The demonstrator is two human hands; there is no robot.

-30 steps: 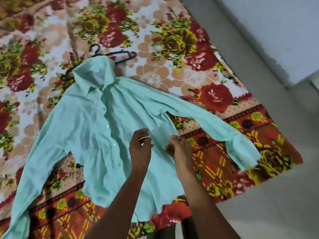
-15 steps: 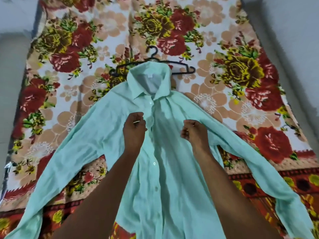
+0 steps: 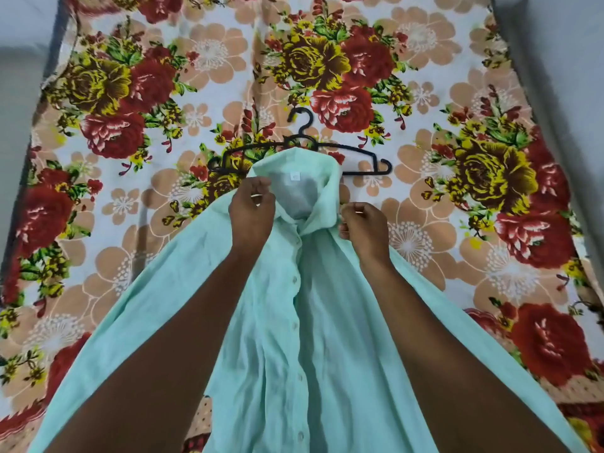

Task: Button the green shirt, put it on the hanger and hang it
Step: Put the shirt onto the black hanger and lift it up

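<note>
Both grips pinch one green shirt (image 3: 327, 338) near collar: left hand (image 3: 251, 215), right hand (image 3: 364, 230). One black hanger (image 3: 353, 150) beyond.

We count one shirt (image 3: 327, 338), one hanger (image 3: 304, 148), one floral sheet (image 3: 163, 158), and two hands, left (image 3: 251, 214) and right (image 3: 364, 230).

small white neck label (image 3: 295, 176) inside green shirt (image 3: 327, 322) collar, print too small to read

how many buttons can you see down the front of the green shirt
5 small pale buttons on the mint-green cotton shirt, running down its placket. Others may be hidden.
</note>
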